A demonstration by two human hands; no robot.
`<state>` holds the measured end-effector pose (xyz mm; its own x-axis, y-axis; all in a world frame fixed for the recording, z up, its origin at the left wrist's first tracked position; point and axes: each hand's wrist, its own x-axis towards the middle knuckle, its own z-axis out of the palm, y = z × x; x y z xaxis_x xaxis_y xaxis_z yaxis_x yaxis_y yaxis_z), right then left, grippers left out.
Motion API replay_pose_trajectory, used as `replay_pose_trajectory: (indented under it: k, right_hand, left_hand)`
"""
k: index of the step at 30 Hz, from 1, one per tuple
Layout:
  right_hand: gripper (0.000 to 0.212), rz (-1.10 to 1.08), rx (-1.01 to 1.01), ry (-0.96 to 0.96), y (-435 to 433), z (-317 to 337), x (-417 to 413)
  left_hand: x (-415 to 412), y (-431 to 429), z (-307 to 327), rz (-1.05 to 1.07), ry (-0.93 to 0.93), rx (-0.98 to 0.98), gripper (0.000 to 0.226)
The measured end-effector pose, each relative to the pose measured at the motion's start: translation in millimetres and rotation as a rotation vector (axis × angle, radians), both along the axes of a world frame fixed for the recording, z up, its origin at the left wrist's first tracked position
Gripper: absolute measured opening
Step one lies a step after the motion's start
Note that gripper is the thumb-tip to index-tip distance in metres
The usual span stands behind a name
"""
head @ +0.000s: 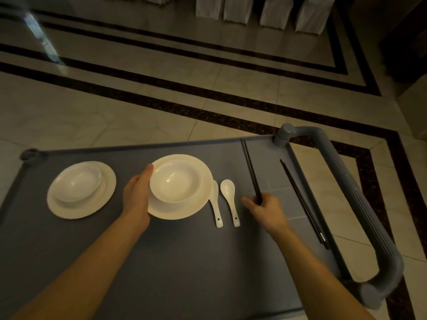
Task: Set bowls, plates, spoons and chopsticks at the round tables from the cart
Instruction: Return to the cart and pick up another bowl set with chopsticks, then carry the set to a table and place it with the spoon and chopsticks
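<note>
One view, head. On the cart point(184, 262), your left grip point(136, 199) clasps a plate point(184, 212) carrying a bowl point(175, 181). Your right grip point(265, 211) pinches a chopstick pair point(250, 172). Two spoons point(227, 188) lie between. Apparently the pick-up stage: no round table in sight, nothing delivered.

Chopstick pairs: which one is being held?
The pair nearer the spoons, gripped by the right hand; the other pair lies untouched by the cart's handle.

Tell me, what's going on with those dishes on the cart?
A person seems to be gathering one table setting from a grey cart. The left hand holds a plate with a bowl on it; the right hand grips black chopsticks. Two spoons lie between the hands; a second plate, second bowl and spare chopsticks sit untouched.
</note>
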<state>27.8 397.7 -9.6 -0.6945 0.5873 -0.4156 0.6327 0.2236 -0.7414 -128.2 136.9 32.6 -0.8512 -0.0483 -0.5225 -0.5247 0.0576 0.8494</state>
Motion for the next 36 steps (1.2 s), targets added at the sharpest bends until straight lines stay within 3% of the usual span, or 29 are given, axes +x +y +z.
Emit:
replay_pose_trajectory:
  k: [4,9,14,20,27,32,36]
  right_hand:
    - [0.035,0.143,0.177,-0.116,-16,-3,-14]
    - [0.046,0.185,0.220,-0.223,-31,-12,-28]
    - [0.040,0.146,0.221,-0.203,-33,-27,-32]
    - [0.024,0.028,0.004,-0.049,-34,-23,-28]
    - [0.018,-0.115,-0.399,0.297,-55,59,-62]
    - [0.015,-0.073,-0.423,0.343,-73,110,-88]
    - [0.024,-0.050,-0.413,0.375,-94,137,-105]
  left_hand:
    - [4,-9,2,0.013,0.004,0.030,0.060]
    - [5,-19,1,0.030,-0.003,0.055,0.053]
    - [3,-26,-1,0.045,-0.029,0.081,0.053]
    - [-3,-30,0,0.014,-0.025,0.099,0.055]
    - [-10,-28,15,-0.003,-0.014,0.182,0.063]
    - [-22,-35,41,-0.006,0.045,0.214,0.065]
    - [-33,-47,66,0.067,0.072,0.218,0.064]
